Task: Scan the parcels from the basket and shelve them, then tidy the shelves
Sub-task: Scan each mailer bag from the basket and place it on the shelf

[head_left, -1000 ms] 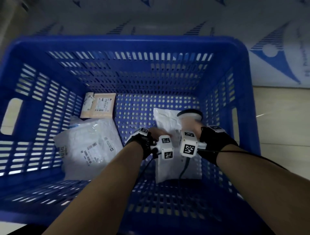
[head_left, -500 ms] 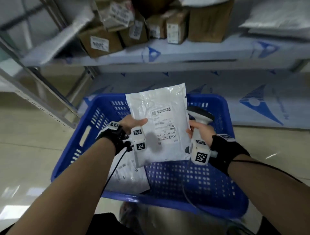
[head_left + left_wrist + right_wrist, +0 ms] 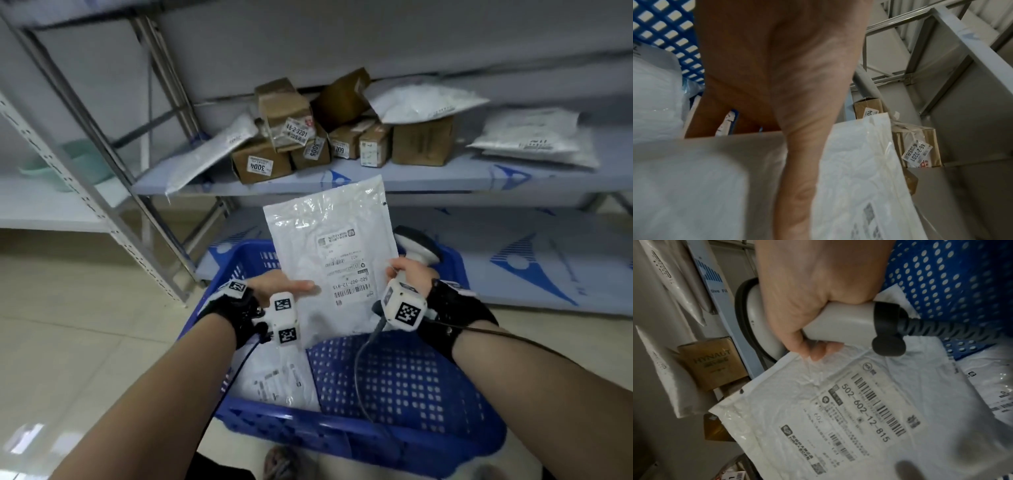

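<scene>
Parcel (image 3: 329, 246) in two hands, one scanner (image 3: 416, 246), one basket (image 3: 394, 387)

Two hands (image 3: 274, 286), one scanner (image 3: 416, 246), one basket (image 3: 376, 442)

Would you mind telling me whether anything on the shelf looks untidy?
Yes: the cardboard boxes are heaped, several tilted against each other, and a white mailer leans off the shelf edge.
</scene>
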A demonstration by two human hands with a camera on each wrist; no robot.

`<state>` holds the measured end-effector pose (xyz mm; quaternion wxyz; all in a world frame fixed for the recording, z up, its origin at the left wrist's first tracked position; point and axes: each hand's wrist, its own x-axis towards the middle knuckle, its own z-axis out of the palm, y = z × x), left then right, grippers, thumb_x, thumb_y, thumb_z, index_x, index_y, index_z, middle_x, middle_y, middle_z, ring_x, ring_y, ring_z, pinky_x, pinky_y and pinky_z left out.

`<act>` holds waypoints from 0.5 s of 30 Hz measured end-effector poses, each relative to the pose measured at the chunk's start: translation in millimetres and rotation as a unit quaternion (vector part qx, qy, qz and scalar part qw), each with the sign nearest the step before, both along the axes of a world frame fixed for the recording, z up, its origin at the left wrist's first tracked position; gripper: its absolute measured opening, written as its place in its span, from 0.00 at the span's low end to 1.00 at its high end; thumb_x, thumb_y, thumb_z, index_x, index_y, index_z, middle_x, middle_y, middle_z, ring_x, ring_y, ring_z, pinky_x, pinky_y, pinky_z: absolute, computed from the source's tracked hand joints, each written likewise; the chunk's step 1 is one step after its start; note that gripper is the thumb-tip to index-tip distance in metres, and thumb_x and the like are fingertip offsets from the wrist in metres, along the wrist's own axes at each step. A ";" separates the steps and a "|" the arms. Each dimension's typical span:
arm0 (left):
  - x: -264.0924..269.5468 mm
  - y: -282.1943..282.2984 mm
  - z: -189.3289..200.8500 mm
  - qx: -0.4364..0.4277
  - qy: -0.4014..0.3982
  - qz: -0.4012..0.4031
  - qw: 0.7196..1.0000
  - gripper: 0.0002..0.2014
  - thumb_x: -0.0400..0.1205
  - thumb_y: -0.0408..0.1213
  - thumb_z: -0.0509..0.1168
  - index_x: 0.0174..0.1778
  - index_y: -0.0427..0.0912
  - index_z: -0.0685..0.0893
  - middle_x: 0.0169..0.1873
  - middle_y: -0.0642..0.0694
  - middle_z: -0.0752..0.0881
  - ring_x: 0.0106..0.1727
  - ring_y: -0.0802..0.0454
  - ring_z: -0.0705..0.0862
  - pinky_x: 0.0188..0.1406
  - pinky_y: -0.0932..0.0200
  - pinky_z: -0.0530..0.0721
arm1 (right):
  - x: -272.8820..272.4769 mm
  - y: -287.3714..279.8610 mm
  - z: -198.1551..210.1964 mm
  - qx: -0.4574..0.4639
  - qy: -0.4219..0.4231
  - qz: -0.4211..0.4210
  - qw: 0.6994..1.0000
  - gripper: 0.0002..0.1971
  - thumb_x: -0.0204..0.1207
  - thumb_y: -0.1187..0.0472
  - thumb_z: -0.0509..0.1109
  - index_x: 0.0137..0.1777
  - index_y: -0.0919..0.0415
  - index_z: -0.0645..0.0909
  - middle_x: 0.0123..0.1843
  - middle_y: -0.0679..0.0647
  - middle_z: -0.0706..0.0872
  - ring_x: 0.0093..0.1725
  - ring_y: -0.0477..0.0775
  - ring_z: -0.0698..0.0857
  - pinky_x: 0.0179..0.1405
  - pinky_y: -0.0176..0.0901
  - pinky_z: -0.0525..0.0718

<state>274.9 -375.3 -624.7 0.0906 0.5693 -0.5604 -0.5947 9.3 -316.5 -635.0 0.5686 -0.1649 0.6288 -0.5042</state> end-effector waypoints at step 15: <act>-41.8 4.1 -4.3 -0.154 -0.016 0.259 0.953 0.16 0.76 0.28 0.72 0.60 0.29 0.83 0.56 0.34 0.87 0.55 0.36 0.86 0.58 0.41 0.85 | 11.7 22.6 14.6 -0.088 -0.015 -0.031 0.996 0.06 0.74 0.73 0.70 0.36 0.67 0.82 0.25 0.58 0.84 0.19 0.48 0.82 0.21 0.35 0.78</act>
